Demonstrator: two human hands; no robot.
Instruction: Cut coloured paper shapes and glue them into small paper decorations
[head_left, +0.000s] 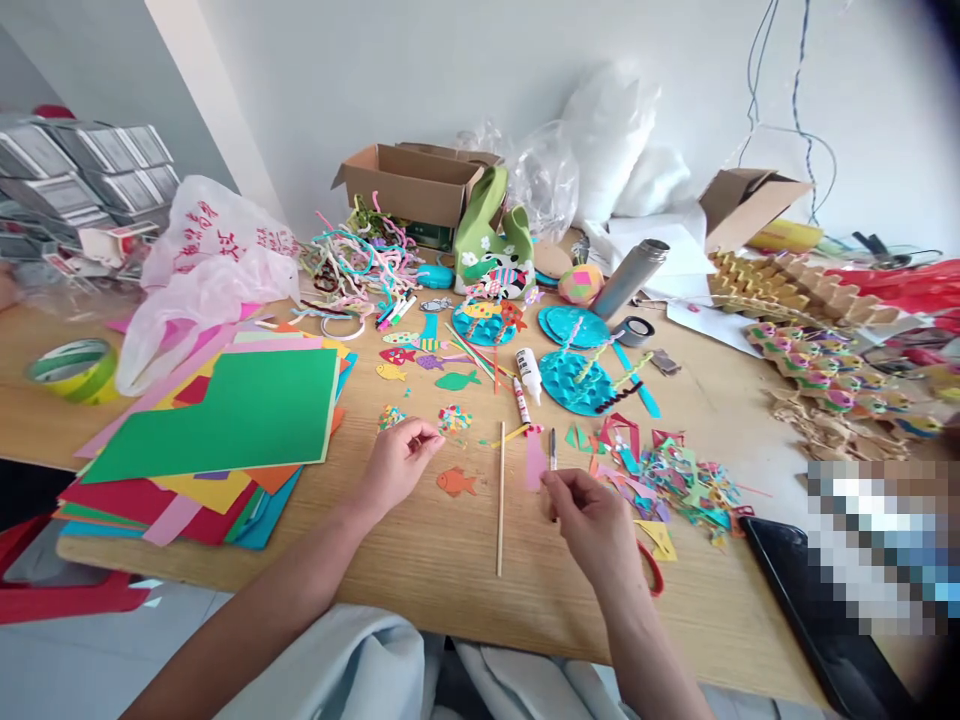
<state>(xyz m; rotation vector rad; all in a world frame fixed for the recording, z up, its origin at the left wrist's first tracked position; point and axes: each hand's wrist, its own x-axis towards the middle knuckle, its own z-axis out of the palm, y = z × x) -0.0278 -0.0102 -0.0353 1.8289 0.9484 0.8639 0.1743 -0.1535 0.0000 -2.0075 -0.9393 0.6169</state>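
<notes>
My left hand [403,458] is closed in a pinch over the table, by small piles of coloured paper bits [454,418]. Whatever its fingertips hold is too small to make out. An orange paper fish [456,482] lies just right of it. My right hand [592,520] is also pinched, its fingertips overlapping a slim dark pen [553,447] beside a pink paper strip [535,460]. Whether it grips either one is unclear. Between my hands lies a thin wooden stick [501,510]. Red scissor handles [651,570] show partly behind my right wrist.
Stacked coloured paper [270,410] lies left, near a tape roll [73,370]. Paper scraps [686,475] and a black phone [817,610] are at right. Farther back are decorated paper fish [457,381], a glue bottle [528,374], blue discs [576,382] and a metal flask [634,280].
</notes>
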